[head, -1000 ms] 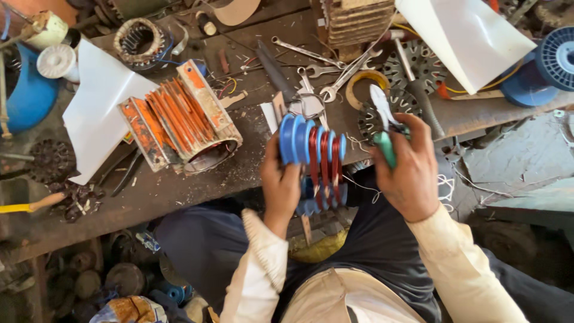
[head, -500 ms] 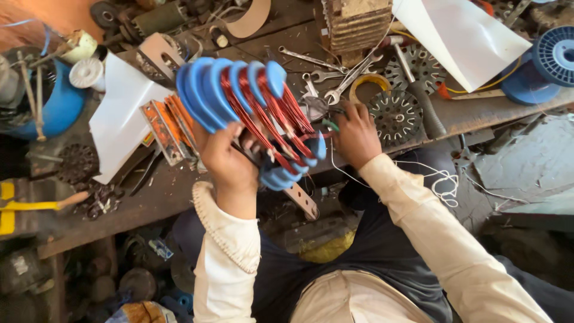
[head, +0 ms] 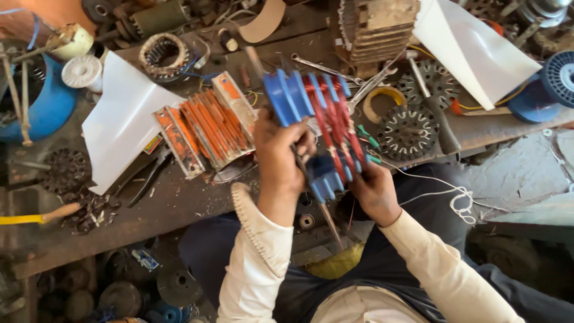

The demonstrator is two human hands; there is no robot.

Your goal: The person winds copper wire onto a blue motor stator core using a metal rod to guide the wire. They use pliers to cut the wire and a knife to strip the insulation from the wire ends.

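Hands hold the blue winding former (head: 317, 131), wound with red wire, above the tabletop (head: 179, 203): left hand (head: 281, 158) closed on its near side, right hand (head: 373, 191) closed on its lower end. Former has tilted upright since half a second ago. Beyond: orange former (head: 206, 128), white sheet (head: 122, 122), round stator plate (head: 406, 131), spanner (head: 323, 67).

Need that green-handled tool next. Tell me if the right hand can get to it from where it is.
Probably yes. The green-handled tool lies on the workbench just above the right hand, nothing between them. But that hand grips the blue winding former with the left hand, so it must let go first.
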